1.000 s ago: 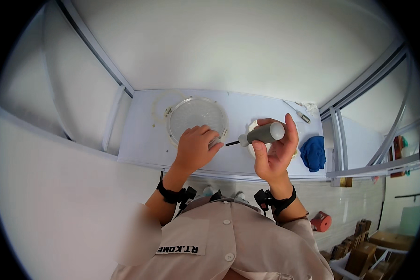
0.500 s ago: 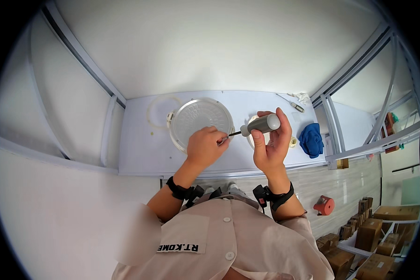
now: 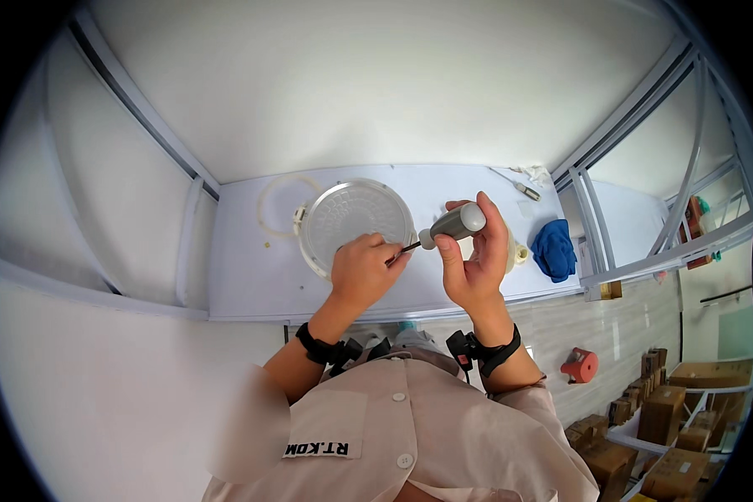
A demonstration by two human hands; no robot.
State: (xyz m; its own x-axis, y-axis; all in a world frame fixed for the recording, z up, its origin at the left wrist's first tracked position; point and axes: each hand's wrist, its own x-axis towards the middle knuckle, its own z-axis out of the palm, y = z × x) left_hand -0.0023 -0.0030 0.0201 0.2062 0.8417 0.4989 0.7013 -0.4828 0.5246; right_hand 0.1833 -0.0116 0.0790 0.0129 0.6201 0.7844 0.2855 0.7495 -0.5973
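The right hand (image 3: 481, 266) was closed around the handle of a grey screwdriver (image 3: 452, 226), its shaft reaching leftward to the left hand (image 3: 364, 266). Whether the left fingers pinched anything I could not tell — they hid the tip. The round translucent disc (image 3: 356, 211) lay left of the handle, the left hand over its near rim. Good control seemed to call for a steadied rim and light, straight pressure. The table's near edge (image 3: 410, 316) ran bodyward of the grip; more tabletop spread beyond — a blue cloth (image 3: 554, 251) sat rightward.
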